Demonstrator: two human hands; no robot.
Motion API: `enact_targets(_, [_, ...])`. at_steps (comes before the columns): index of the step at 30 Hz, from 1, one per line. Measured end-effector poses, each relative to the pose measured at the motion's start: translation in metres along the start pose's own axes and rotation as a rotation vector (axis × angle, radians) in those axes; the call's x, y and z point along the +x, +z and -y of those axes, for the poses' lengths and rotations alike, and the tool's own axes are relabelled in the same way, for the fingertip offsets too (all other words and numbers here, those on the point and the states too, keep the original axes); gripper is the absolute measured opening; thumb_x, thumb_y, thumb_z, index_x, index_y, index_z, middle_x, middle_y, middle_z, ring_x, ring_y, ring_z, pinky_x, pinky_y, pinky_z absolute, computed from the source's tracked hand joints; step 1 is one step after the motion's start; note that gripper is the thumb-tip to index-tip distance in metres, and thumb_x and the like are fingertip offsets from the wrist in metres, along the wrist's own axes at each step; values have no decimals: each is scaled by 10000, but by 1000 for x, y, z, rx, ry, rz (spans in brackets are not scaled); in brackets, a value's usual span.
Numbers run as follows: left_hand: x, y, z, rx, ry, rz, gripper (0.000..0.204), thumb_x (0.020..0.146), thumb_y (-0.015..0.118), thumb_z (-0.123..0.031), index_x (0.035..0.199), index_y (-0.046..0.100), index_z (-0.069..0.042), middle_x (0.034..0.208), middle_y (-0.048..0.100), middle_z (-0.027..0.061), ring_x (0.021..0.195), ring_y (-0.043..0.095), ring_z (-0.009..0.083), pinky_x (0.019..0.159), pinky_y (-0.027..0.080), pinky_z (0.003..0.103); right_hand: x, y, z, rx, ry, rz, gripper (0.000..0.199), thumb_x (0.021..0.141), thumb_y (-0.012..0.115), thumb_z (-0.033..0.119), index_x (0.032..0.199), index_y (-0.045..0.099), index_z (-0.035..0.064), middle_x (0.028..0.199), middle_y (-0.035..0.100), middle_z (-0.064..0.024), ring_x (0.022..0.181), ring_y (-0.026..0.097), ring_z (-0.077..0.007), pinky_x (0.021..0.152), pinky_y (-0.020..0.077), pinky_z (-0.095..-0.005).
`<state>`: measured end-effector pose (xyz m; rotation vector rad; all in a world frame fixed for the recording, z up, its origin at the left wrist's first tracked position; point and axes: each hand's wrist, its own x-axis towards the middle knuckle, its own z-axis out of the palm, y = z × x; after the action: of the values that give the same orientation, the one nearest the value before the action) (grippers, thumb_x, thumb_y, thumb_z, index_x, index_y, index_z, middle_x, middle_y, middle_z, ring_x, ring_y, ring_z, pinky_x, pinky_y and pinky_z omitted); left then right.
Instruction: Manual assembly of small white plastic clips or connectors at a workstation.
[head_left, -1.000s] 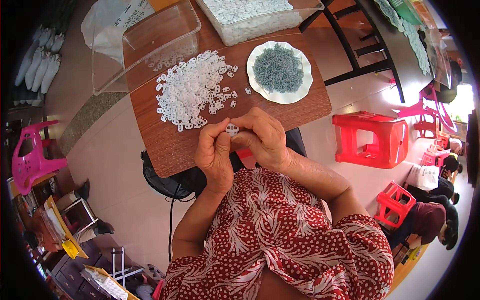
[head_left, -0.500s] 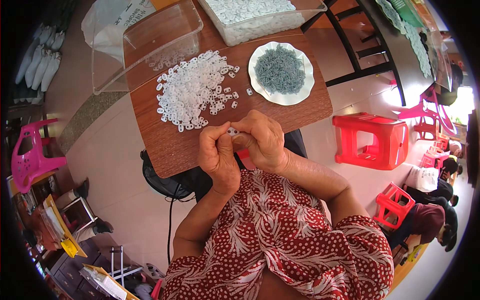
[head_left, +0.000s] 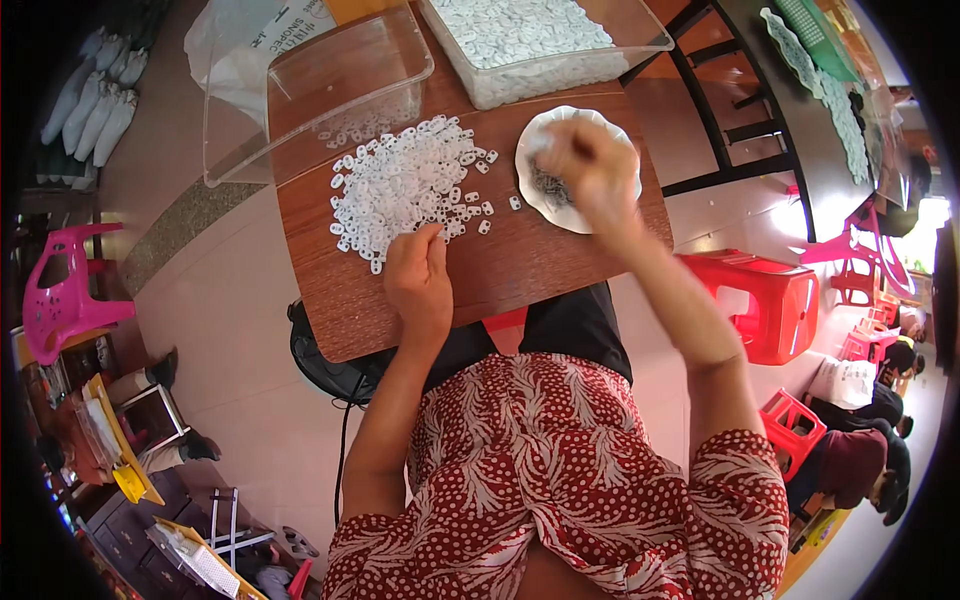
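A heap of small white plastic pieces with two holes each [head_left: 400, 185] lies on the brown wooden table [head_left: 490, 270]. At its near edge is my left hand [head_left: 418, 278], thumb and forefinger pressed together; whatever may be between them is too small or hidden. My right hand [head_left: 595, 180], smeared by motion, is over the white scalloped plate [head_left: 560, 215] on the right. Under it shows part of a pile of small grey pieces [head_left: 548, 185], mostly covered by the hand. Its fingers cannot be made out.
A clear plastic box [head_left: 350, 65] rests on its side at the far left of the table. Behind the plate, another clear tub [head_left: 550, 75] is full of white pieces. A red stool [head_left: 770, 310] stands right of the table, a pink chair [head_left: 75, 290] far left.
My hands have parted from holding a white two-holed piece together. The right went up and right to the plate; the left moved slightly left, nearer the heap. The view has shifted a little.
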<state>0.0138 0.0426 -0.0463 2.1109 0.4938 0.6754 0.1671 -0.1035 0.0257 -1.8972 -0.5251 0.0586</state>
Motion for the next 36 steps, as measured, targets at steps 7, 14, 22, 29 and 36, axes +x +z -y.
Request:
enact_targets(7, [36, 35, 20, 343, 308, -52, 131, 684, 625, 15, 777, 584, -67, 739, 485, 70, 725, 488, 260, 601, 425, 364, 124, -25, -6, -355, -366, -294, 160, 735, 617, 32, 893, 626, 9, 808, 628, -142, 753, 595, -250, 680, 462, -346])
enact_targets(14, [46, 60, 25, 429, 377, 74, 137, 665, 639, 4, 770, 606, -77, 734, 491, 75, 727, 498, 257, 622, 437, 369, 158, -32, -32, -689, -591, -336, 230, 709, 591, 34, 937, 616, 47, 827, 615, -173, 793, 584, -346, 701, 455, -407])
enact_targets(22, [56, 75, 28, 633, 414, 230, 56, 683, 595, -13, 680, 551, -47, 765, 518, 98, 777, 510, 295, 647, 452, 391, 87, -12, -2, -515, -714, -238, 167, 754, 650, 13, 920, 634, 8, 802, 628, -116, 727, 614, -207, 649, 471, -302])
enact_targets(29, [47, 41, 9, -7, -55, 293, 50, 738, 600, -46, 727, 562, -16, 692, 564, 65, 662, 551, 211, 614, 452, 327, 5, -28, -23, -351, -417, -70, 122, 773, 632, 2, 894, 643, 10, 800, 622, -118, 744, 611, -236, 659, 473, -305])
enact_targets(36, [6, 4, -4, -465, -509, 332, 38, 833, 594, -59, 834, 583, -23, 703, 574, -18, 585, 489, 58, 525, 401, 206, -59, -40, -74, -295, 65, -41, 126, 756, 645, 7, 881, 660, 9, 837, 649, -105, 786, 626, -200, 718, 486, -285])
